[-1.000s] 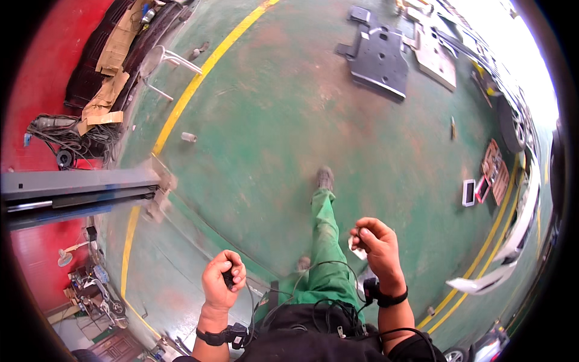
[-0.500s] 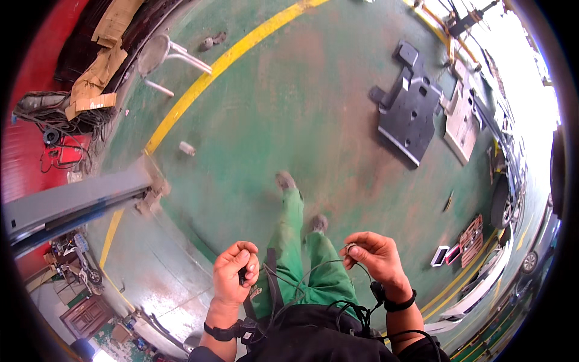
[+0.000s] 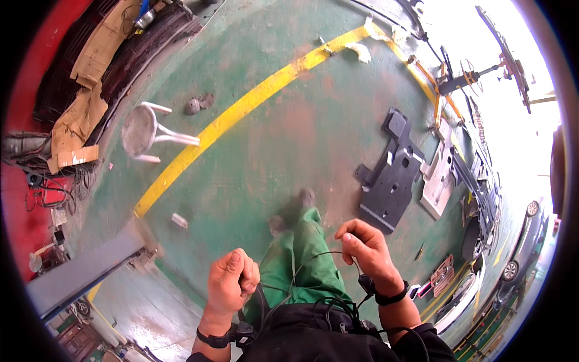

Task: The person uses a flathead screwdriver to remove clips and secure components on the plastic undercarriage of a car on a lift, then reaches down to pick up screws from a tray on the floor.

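I stand over a green floor, with my green trousers [image 3: 316, 259] below my hands. My left hand [image 3: 232, 279] is closed in a fist in front of my left thigh; whatever is inside is hidden by the fingers. My right hand [image 3: 367, 248] is raised to the right of my legs, its fingers curled in toward the thumb. What it pinches, if anything, cannot be made out. A thin black cable [image 3: 313, 258] loops between the two hands in front of my lap. Dark bands with small devices circle both wrists.
A round stool [image 3: 139, 131] lies tipped over by a yellow floor line [image 3: 241, 108]. A grey lift arm [image 3: 90, 265] reaches in from the left. Black panel [image 3: 392, 181] and pale panel [image 3: 437, 187] lie at right, near a yellow-legged stand [image 3: 443, 90]. Cardboard [image 3: 78, 123] lies far left.
I have stepped forward, my feet changing places. The stool, panels and lift arm sit lower in view. My left fist has turned, hiding the dark thing seen in it; my right hand has shifted slightly left.
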Demonstrator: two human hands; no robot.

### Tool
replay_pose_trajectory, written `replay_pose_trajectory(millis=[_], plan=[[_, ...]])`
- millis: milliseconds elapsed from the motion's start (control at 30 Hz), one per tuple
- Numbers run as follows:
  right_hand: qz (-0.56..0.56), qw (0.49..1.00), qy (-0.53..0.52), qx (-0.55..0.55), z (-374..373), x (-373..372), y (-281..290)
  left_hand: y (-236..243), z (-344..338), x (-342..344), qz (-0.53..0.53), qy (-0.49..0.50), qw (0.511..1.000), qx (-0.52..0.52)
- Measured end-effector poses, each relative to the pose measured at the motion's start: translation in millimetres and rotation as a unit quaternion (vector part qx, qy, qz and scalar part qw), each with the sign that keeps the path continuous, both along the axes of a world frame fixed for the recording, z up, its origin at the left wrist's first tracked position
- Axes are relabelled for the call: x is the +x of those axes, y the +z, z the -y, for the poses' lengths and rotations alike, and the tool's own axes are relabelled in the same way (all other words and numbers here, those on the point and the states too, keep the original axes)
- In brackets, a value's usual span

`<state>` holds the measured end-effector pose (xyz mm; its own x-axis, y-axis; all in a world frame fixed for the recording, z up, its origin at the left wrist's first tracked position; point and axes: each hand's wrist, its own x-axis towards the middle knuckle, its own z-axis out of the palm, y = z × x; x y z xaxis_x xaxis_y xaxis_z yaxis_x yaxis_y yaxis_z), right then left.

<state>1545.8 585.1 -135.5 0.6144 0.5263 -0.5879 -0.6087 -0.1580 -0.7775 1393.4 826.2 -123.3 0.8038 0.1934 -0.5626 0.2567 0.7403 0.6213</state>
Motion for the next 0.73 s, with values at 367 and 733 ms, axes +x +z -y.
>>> replay_pose_trajectory(millis=[367, 733], plan=[[0.024, 0.987, 0.15, -0.044, -145, 266, 18, 7, -110, 233, -0.016, 0.068, 0.997, -0.01], [0.046, 0.97, 0.227, -0.075, -283, 442, 79, 40, -234, 417, 0.008, 0.097, 0.994, -0.054]])
